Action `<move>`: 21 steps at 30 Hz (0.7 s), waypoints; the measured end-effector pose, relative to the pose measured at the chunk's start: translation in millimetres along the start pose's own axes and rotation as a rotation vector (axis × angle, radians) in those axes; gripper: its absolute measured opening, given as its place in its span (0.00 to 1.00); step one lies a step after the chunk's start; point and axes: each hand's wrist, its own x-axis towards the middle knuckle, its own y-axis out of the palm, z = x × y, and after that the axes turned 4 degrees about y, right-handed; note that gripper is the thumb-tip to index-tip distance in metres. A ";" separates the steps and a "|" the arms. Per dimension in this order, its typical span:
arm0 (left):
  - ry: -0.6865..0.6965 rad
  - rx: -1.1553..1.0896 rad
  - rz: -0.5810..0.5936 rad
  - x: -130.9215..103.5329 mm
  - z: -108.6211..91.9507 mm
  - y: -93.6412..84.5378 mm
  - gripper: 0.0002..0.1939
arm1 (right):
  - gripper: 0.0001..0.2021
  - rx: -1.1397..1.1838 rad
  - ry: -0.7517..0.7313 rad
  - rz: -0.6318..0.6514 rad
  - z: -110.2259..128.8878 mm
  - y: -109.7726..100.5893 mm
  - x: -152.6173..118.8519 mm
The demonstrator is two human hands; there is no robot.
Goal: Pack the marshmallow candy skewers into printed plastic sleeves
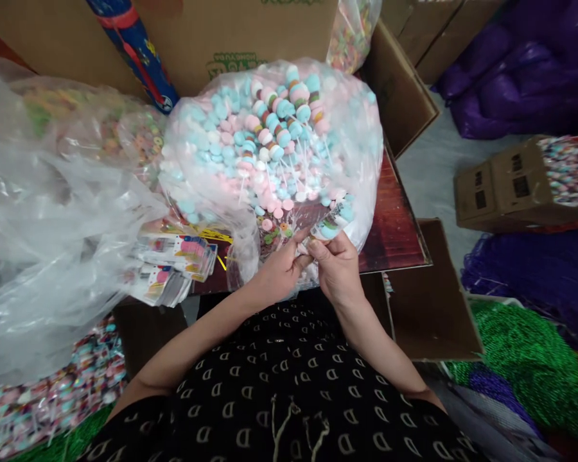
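Observation:
A marshmallow candy stick (331, 221) in a clear printed wrapper tilts up to the right between my hands. My right hand (340, 266) is closed round its lower part, thumb on top. My left hand (284, 269) pinches at the wrapper's bottom end, its fingertips meeting the right thumb. Just beyond lies a large clear plastic bag (366, 154) full of loose blue, pink and white candies (224, 138). On top of these rest several unwrapped candy skewers (272, 119) with white sticks pointing towards me. Small ring candies (272, 237) show near my left fingers.
Stacks of printed cards (173, 269) lie on the dark red table (395, 224), left of my hands. Bags of ring candies (125, 131) and crumpled plastic (52, 231) fill the left. An open carton (433, 308) stands below the table's right edge, beside green shiny strands (520, 359).

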 end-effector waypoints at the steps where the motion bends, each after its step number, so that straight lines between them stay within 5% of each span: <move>1: 0.035 0.109 -0.056 1.3 2.1 -1.0 0.12 | 0.21 -0.021 -0.045 -0.054 -4.0 2.9 1.2; 4: 0.087 0.314 -0.074 3.5 8.1 -4.6 0.13 | 0.18 -0.078 -0.108 -0.128 -9.8 7.6 3.5; 6: 0.085 0.261 -0.033 2.9 10.0 -8.0 0.11 | 0.19 -0.080 -0.084 -0.101 -5.9 5.1 4.5; 11: -0.196 -0.407 0.350 -5.1 5.8 -14.6 0.22 | 0.25 -0.009 0.055 0.221 17.7 -12.6 11.6; 13: -0.244 -0.519 0.384 -8.3 2.6 -14.7 0.24 | 0.24 -0.025 0.042 0.242 22.1 -13.3 15.3; 21: 0.145 0.274 -0.198 -18.0 -6.5 -35.7 0.12 | 0.20 -0.199 -0.178 0.023 11.9 34.7 21.3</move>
